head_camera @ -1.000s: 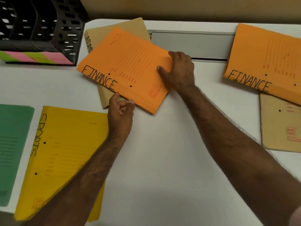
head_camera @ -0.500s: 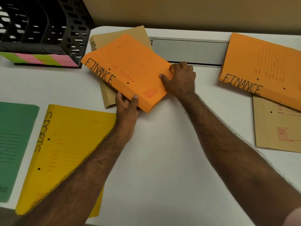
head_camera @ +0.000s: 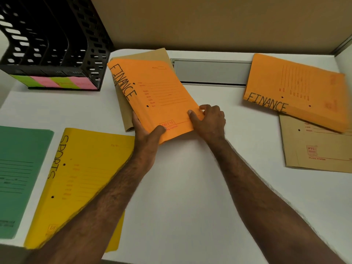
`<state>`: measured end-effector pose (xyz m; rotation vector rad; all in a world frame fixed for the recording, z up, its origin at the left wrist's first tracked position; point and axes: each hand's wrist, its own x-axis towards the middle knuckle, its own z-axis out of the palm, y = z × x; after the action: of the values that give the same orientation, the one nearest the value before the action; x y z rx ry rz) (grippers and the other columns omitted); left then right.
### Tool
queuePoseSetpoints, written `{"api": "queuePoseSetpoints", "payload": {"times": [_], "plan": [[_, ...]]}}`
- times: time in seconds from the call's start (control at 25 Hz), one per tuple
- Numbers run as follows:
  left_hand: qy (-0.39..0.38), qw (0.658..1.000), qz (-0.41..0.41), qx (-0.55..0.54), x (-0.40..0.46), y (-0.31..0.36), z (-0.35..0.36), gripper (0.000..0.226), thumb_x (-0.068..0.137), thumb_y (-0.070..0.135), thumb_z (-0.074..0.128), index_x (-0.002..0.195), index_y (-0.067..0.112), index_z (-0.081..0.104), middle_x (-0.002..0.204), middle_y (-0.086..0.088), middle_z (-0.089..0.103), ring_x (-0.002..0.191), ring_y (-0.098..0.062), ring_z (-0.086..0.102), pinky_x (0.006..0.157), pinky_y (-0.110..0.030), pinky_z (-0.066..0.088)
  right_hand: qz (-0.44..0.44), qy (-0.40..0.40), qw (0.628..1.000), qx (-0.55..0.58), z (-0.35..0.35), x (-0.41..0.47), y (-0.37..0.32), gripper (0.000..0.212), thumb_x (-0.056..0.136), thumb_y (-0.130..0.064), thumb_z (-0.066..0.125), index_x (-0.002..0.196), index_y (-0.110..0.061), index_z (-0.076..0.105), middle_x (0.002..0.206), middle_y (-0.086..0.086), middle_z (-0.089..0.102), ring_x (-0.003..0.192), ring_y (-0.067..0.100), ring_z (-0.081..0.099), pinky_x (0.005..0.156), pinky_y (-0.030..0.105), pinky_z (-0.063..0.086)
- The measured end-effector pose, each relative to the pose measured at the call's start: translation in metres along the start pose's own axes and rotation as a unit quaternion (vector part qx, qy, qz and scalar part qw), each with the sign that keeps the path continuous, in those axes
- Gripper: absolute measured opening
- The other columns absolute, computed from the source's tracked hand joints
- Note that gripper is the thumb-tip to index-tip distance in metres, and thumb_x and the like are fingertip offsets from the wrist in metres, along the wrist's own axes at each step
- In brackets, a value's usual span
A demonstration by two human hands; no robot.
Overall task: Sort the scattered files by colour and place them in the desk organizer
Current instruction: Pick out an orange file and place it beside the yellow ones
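An orange file marked FINANCE (head_camera: 158, 92) is tilted up off the white desk at the middle. My left hand (head_camera: 146, 136) grips its near left corner, thumb on top. My right hand (head_camera: 208, 121) pinches its near right edge. A brown file (head_camera: 123, 109) lies partly under it. The black desk organizer (head_camera: 57, 44) stands at the far left, with green and pink labels along its base. A second orange FINANCE file (head_camera: 297, 92) lies at the far right, overlapping another brown file (head_camera: 316, 147). A yellow SPORTS file (head_camera: 80, 180) and a green file (head_camera: 19, 168) lie at the near left.
A grey cable-tray cover (head_camera: 211, 72) is set into the desk behind the held file. A tan partition wall (head_camera: 209, 21) closes off the back. White desk surface (head_camera: 190, 187) stretches between my forearms toward the near edge.
My left hand has taken hold of the orange file's near corner. Both hands have turned the file clockwise and lifted it, so its FINANCE spine now points toward the organizer.
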<state>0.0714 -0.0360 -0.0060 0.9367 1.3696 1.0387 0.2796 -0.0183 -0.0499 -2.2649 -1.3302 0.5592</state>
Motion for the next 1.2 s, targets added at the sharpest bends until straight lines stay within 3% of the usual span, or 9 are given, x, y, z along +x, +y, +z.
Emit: {"api": "queuePoseSetpoints", "payload": {"times": [0.24,0.36,0.48,0.76,0.88,1.04,1.2], "plan": [[-0.069,0.997,0.027,0.018,-0.038,0.004,-0.023,0.105,0.079,0.014,0.077,0.162,0.045,0.02,0.15,0.01,0.055,0.126,-0.012,0.063,0.098,-0.046,0.062,0.028,-0.023,0.992,0.117,-0.015,-0.048,0.009,0.061,0.098,-0.061,0.063,0.141,-0.017,0.062,0.134,0.011,0.063,0.126,0.029,0.06,0.108,0.044,0.048],[-0.122,0.992,0.022,0.023,-0.064,0.003,-0.041,0.103,0.077,0.018,0.078,0.157,0.056,0.025,0.149,0.016,0.056,0.128,-0.014,0.063,0.098,-0.051,0.061,0.072,-0.019,0.975,0.212,-0.027,-0.081,0.014,0.071,0.098,-0.06,0.066,0.153,-0.019,0.048,0.141,0.007,0.062,0.127,0.025,0.06,0.102,0.036,0.048],[-0.175,0.983,0.019,0.045,-0.086,0.0,-0.059,0.101,0.075,0.022,0.078,0.154,0.061,0.028,0.142,0.025,0.059,0.123,-0.009,0.065,0.093,-0.045,0.063,0.114,-0.029,0.962,0.246,-0.035,-0.116,0.023,0.084,0.095,-0.066,0.065,0.161,-0.024,0.036,0.147,0.006,0.059,0.128,0.025,0.061,0.106,0.04,0.048],[-0.243,0.964,0.001,0.104,-0.13,-0.026,-0.103,0.104,0.071,0.034,0.079,0.156,0.058,0.026,0.14,0.023,0.06,0.118,-0.005,0.066,0.084,-0.027,0.063,0.156,0.022,0.953,0.26,-0.031,-0.2,0.043,0.078,0.089,-0.061,0.076,0.153,-0.025,0.047,0.142,-0.002,0.063,0.115,0.014,0.061,0.099,0.036,0.052],[-0.267,0.953,0.004,0.142,-0.144,-0.038,-0.122,0.103,0.081,0.027,0.077,0.163,0.046,0.019,0.149,0.015,0.054,0.127,-0.01,0.062,0.095,-0.033,0.061,0.159,0.044,0.952,0.259,-0.027,-0.232,0.05,0.076,0.087,-0.054,0.081,0.15,-0.028,0.047,0.135,-0.005,0.063,0.114,0.016,0.063,0.099,0.039,0.055],[-0.288,0.938,0.036,0.189,-0.156,-0.053,-0.143,0.075,0.1,0.031,0.069,0.163,0.039,0.028,0.149,0.007,0.052,0.133,-0.018,0.059,0.102,-0.043,0.059,0.163,0.079,0.948,0.26,-0.024,-0.266,0.054,0.075,0.086,-0.049,0.084,0.148,-0.032,0.046,0.129,-0.01,0.059,0.111,0.015,0.063,0.092,0.035,0.053],[-0.261,0.92,0.052,0.287,-0.164,-0.066,-0.158,0.052,0.104,0.038,0.061,0.153,0.036,0.043,0.123,-0.001,0.052,0.111,-0.019,0.061,0.099,-0.043,0.058,0.169,0.081,0.951,0.248,-0.02,-0.293,0.057,0.074,0.086,-0.048,0.084,0.148,-0.034,0.045,0.127,-0.01,0.058,0.11,0.016,0.063,0.092,0.036,0.053]]}}
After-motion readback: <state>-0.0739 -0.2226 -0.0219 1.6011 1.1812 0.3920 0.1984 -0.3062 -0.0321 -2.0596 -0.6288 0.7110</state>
